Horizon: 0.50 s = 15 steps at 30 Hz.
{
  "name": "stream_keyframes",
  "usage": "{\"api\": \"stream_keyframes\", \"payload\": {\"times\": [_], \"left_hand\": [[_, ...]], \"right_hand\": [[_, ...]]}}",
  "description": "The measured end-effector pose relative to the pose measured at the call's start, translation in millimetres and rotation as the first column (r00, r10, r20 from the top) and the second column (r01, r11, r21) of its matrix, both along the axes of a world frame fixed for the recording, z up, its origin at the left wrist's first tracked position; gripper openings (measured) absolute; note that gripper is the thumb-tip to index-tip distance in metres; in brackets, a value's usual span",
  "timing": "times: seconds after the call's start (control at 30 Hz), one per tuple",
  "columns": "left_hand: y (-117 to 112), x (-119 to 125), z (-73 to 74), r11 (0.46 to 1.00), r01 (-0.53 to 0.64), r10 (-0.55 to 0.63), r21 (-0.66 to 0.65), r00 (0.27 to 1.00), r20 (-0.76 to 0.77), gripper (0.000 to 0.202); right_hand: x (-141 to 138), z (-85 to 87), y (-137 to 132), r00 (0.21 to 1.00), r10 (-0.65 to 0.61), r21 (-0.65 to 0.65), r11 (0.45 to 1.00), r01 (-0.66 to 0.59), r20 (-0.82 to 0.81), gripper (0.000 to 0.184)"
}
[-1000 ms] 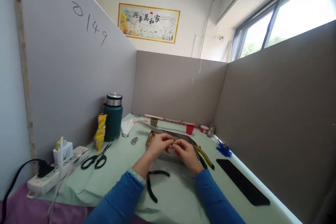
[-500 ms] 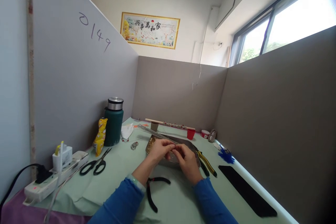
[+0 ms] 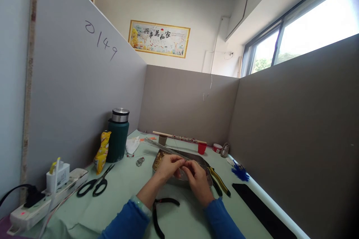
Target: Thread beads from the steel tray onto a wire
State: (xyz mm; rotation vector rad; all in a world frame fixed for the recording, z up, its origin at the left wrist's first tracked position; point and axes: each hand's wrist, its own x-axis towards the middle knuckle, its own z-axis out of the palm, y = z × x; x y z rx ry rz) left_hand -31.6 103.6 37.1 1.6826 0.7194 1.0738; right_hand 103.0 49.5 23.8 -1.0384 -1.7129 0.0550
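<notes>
In the head view, the work in hand looks partway along: the rod (image 3: 183, 139) at the back carries beaded lengths that seem finished, and 1 beaded cluster (image 3: 140, 161) lies on the green cloth (image 3: 182, 218) to the left of the tray (image 3: 181, 183). The piece between your fingers looks unfinished, judging by how closely you work at it; how many are left, the view does not tell. A bundle of thin wires (image 3: 165, 150) slants across the tray towards your fingers, and gold bits (image 3: 158, 160) sit at its left end, so supplies remain. The small piece itself is over the tray, between your 2 hands, too covered by fingertips to make out. Your left hand (image 3: 167, 167) comes in from the left, back of the hand up, thumb and index finger pinched together, apparently on that piece. Your right hand (image 3: 198, 179) mirrors it, its thumb and index finger drawn together at the same spot, fingertips meeting or nearly so; I cannot tell whether either hand also touches the wires. Your 2 forearms angle inward, and the black pliers (image 3: 156, 216) lie on the cloth between them, handles apart, held by neither hand.
</notes>
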Motion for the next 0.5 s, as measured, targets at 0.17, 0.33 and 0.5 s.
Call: {"api": "stream_keyframes", "payload": {"times": [0.17,0.33,0.5], "left_hand": [[1.9,1.5,-3.6,0.999,0.005,-0.003,0.046,0.999,-0.050,0.034],[-2.0,0.2,-1.9,0.981,-0.117,0.142,0.155,0.978,-0.156,0.025],[-8.4,-1.3,0.9,0.945,-0.153,0.230,0.288,0.939,-0.256,0.025]], "right_hand": [[0.3,-2.2,2.1,0.999,-0.024,-0.002,1.000,0.024,0.028,0.013],[-2.1,-1.0,-1.1,0.999,-0.034,0.043,0.999,0.033,0.030,0.010],[-2.4,0.1,-2.8,0.999,-0.009,0.062,0.998,0.007,0.034,0.013]]}}
